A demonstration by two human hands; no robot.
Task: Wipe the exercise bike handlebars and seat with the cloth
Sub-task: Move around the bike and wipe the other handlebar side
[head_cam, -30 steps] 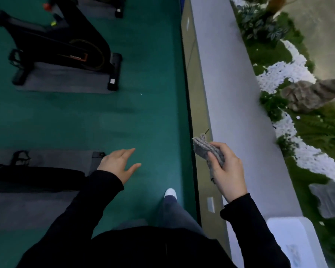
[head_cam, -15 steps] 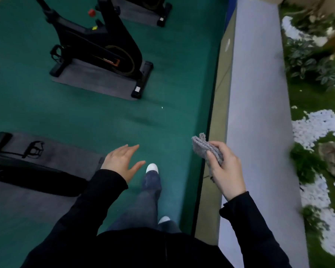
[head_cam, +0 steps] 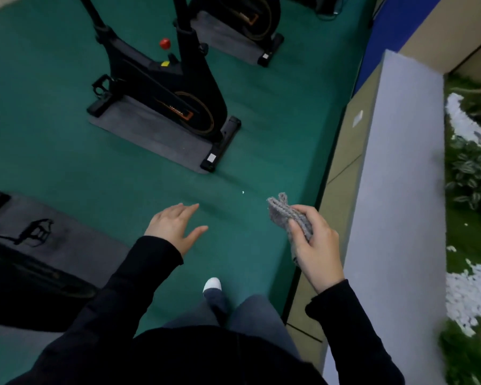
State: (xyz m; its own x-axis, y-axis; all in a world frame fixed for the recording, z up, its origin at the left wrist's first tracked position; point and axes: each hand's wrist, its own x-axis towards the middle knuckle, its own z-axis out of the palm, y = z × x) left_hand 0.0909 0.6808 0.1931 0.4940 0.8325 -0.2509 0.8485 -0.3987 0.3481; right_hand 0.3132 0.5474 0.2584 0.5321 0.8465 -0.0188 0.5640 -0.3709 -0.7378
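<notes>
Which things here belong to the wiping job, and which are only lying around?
For the job: grey cloth, held in the right hand; exercise bike ahead.
Lying about: floor mat under it; plants and white pebbles beyond the ledge.

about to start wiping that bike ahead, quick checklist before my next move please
1. Grip: ok, right hand holds the folded grey cloth.
2. Spare hand: ok, left hand open, holding nothing.
3. Reach: not ok, exercise bike stands ahead, apart from both hands.
4. View of handlebars and seat: not ok, cut off at the frame's top.
5. Cleanliness of cloth: cannot tell.
</notes>
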